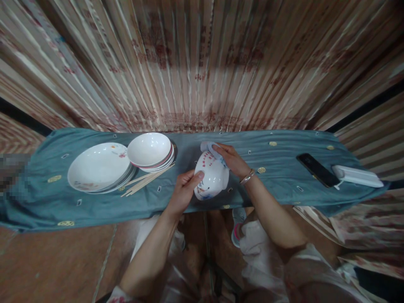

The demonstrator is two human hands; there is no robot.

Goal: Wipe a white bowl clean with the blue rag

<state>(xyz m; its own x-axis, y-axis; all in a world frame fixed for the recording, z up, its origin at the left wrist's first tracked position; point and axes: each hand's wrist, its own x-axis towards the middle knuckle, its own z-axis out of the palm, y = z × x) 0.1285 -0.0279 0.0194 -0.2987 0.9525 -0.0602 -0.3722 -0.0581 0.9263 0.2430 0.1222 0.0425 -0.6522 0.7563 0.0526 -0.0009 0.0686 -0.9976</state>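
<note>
A white bowl (pixel 212 179) with red lettering and blue flower patterns is tilted on its side above the table, its outer wall facing me. My left hand (pixel 187 187) grips its left rim, thumb on the outside and fingers out of sight. At the upper right of the bowl, my right hand (pixel 232 159) is closed on a pale cloth (pixel 207 146), which lies against the bowl's wall. A bracelet sits on the right wrist. The bowl's inside is turned away from view.
A narrow table with a teal cloth (pixel 277 189) spans the view. Stacked plates (pixel 97 166), stacked bowls (pixel 150 149) and several chopsticks (pixel 147 181) lie at left. A black phone (pixel 317 169) and a white device (pixel 358 175) lie at right. Behind hangs a patterned curtain (pixel 202 63).
</note>
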